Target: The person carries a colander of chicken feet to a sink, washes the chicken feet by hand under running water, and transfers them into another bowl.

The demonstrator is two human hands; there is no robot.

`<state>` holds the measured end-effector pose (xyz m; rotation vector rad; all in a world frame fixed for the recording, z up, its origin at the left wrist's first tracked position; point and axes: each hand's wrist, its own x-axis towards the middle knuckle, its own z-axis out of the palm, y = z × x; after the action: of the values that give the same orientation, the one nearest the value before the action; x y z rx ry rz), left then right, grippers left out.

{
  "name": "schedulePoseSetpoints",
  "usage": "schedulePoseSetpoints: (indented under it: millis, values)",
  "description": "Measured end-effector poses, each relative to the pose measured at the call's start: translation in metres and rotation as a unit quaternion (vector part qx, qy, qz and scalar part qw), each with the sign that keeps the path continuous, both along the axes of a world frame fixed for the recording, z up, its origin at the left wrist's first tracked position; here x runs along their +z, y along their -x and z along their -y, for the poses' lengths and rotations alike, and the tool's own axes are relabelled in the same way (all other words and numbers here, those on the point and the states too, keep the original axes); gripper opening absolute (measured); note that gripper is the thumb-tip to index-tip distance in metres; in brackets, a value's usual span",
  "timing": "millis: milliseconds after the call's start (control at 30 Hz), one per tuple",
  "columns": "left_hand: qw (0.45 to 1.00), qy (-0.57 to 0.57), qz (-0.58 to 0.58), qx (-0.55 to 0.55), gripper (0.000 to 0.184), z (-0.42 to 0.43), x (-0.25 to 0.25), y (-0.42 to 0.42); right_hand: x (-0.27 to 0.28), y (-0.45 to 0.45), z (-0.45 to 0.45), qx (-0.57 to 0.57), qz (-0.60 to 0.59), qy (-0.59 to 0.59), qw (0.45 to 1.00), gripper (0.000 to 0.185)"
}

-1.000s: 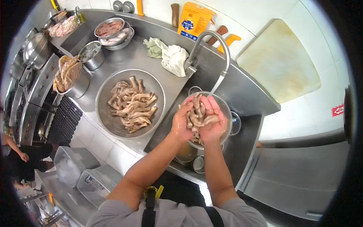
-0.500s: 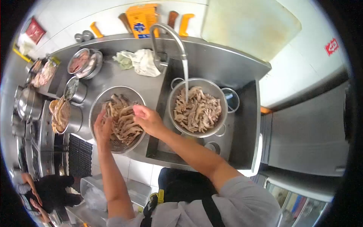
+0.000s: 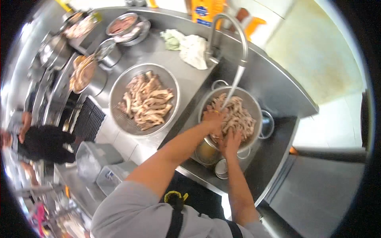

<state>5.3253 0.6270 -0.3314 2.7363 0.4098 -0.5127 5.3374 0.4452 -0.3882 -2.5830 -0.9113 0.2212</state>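
Observation:
Both my hands are in the metal pot (image 3: 258, 105) in the sink, on a heap of pale chicken feet (image 3: 241, 115). My left hand (image 3: 214, 119) presses into the heap at its left side, fingers extended and their tips partly hidden. My right hand (image 3: 231, 142) lies at the near side with fingers apart. Neither hand lifts anything. Water from the curved faucet (image 3: 240, 33) runs into the pot between and beyond my hands. On the counter to the left, a perforated colander (image 3: 116, 95) holds more chicken feet (image 3: 147, 101).
White cloths (image 3: 192, 49) lie by the faucet base. Bowls of meat (image 3: 122, 24) and a pot topped with pale pieces (image 3: 84, 73) stand at the left. A small round container (image 3: 221, 168) is in the sink's near part. Another person (image 3: 45, 142) is at far left.
My hands have left the chicken feet in the colander and moved right into the pot under the water. The view has shifted and turned, and the colander stands without hands in it.

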Motion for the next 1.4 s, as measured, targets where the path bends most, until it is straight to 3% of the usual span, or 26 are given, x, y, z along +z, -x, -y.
schedulePoseSetpoints:
  millis: [100, 200, 267, 300, 333, 500, 600, 633, 667, 733, 767, 800, 900, 967, 1033, 1067, 1100, 1133, 1267, 1300, 1333, 1400]
  values:
    - [0.999, -0.046, -0.011, 0.020, 0.112, 0.013, -0.016, 0.001, 0.002, 0.000, -0.001, -0.023, -0.058, -0.001, 0.998, 0.084]
    - [0.999, 0.022, 0.007, 0.045, 0.103, 0.014, -0.023, -0.004, -0.010, -0.002, 0.004, -0.021, -0.060, -0.015, 0.998, 0.090]
    - [0.989, 0.119, 0.058, 0.061, 0.092, 0.007, -0.055, -0.008, -0.008, -0.005, 0.009, -0.011, -0.057, -0.016, 0.998, 0.087]
    - [0.989, 0.097, 0.077, 0.085, 0.071, 0.012, -0.059, -0.008, -0.007, -0.006, 0.012, -0.008, -0.060, -0.007, 0.998, 0.087]
    - [0.986, 0.111, 0.076, 0.102, 0.067, 0.010, -0.053, -0.008, -0.008, -0.008, 0.013, -0.005, -0.063, 0.002, 0.998, 0.086]
    - [0.978, 0.116, 0.080, 0.153, 0.041, 0.005, -0.025, -0.005, -0.006, -0.016, 0.012, -0.033, -0.066, -0.065, 0.995, 0.065]
    - [0.979, 0.135, 0.092, 0.125, 0.034, -0.020, -0.051, -0.011, 0.013, -0.037, 0.002, -0.046, -0.090, -0.128, 0.987, 0.059]
    - [0.963, 0.175, 0.153, 0.138, 0.033, -0.029, -0.067, -0.015, 0.026, -0.044, -0.010, -0.057, -0.104, -0.147, 0.982, 0.056]
    - [0.941, 0.217, 0.210, 0.153, 0.033, -0.039, -0.076, -0.015, 0.035, -0.049, -0.020, -0.096, -0.206, -0.223, 0.948, 0.055]
    - [0.856, 0.449, 0.103, 0.233, 0.037, -0.056, 0.028, -0.003, 0.047, -0.055, -0.049, -0.174, -0.341, -0.343, 0.857, 0.054]
    - [0.854, 0.448, 0.081, 0.251, 0.039, -0.059, 0.050, -0.004, 0.052, -0.058, -0.058, -0.218, -0.380, -0.382, 0.814, 0.054]
    - [0.852, 0.440, 0.062, 0.275, 0.042, -0.063, 0.062, -0.007, 0.060, -0.064, -0.065, -0.239, -0.429, -0.399, 0.774, 0.054]
    - [0.672, 0.640, 0.085, 0.362, 0.045, -0.070, 0.059, -0.016, 0.089, -0.075, -0.089, -0.240, -0.568, -0.464, 0.637, 0.056]
    - [0.648, 0.669, 0.119, 0.344, 0.052, -0.069, 0.078, -0.026, 0.104, -0.078, -0.108, -0.175, -0.637, -0.526, 0.535, 0.057]
    - [0.595, 0.718, 0.164, 0.322, 0.050, -0.076, 0.077, -0.032, 0.101, -0.080, -0.127, -0.180, -0.626, -0.584, 0.484, 0.055]
    - [0.617, 0.705, 0.178, 0.300, 0.049, -0.077, 0.079, -0.035, 0.097, -0.081, -0.136, -0.181, -0.619, -0.612, 0.457, 0.055]
    - [0.638, 0.692, 0.192, 0.277, 0.048, -0.078, 0.081, -0.038, 0.094, -0.083, -0.144, -0.203, -0.595, -0.594, 0.502, 0.054]
    - [0.657, 0.678, 0.208, 0.255, 0.047, -0.078, 0.083, -0.040, 0.097, -0.088, -0.146, -0.172, -0.599, -0.594, 0.509, 0.054]
    - [0.824, 0.457, 0.265, 0.205, 0.032, -0.061, 0.090, -0.036, 0.107, -0.095, -0.149, -0.114, -0.583, -0.607, 0.527, 0.051]
    - [0.832, 0.472, 0.209, 0.206, 0.032, -0.057, 0.107, -0.029, 0.101, -0.094, -0.152, -0.118, -0.567, -0.619, 0.531, 0.050]
    - [0.849, 0.415, 0.261, 0.195, 0.034, -0.058, 0.095, -0.030, 0.097, -0.092, -0.155, -0.122, -0.549, -0.631, 0.534, 0.049]
    - [0.869, 0.295, 0.361, 0.168, 0.036, -0.063, 0.061, -0.034, 0.106, -0.083, -0.165, -0.124, -0.486, -0.613, 0.611, 0.043]
